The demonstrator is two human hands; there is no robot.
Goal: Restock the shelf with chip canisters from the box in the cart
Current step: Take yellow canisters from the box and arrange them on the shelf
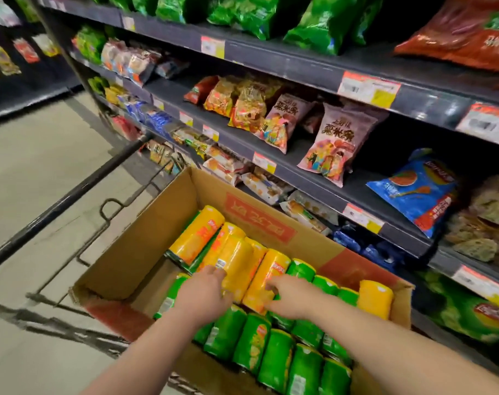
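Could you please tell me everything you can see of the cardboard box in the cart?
The cardboard box is brown corrugated card, open-topped with its flaps raised, and has red print on the far flap and corners. It sits in the wire cart beside the shelves. Green canisters lie in rows inside, with yellow canisters on top. Its left end shows bare bottom. The left hand and right hand reach in, touching yellow ones.

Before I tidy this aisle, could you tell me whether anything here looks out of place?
Yes: the yellow canisters lie slanted across the neatly rowed green canisters in the box, one apart at the right wall. On the shelf, a blue chip bag lies tipped, alone.
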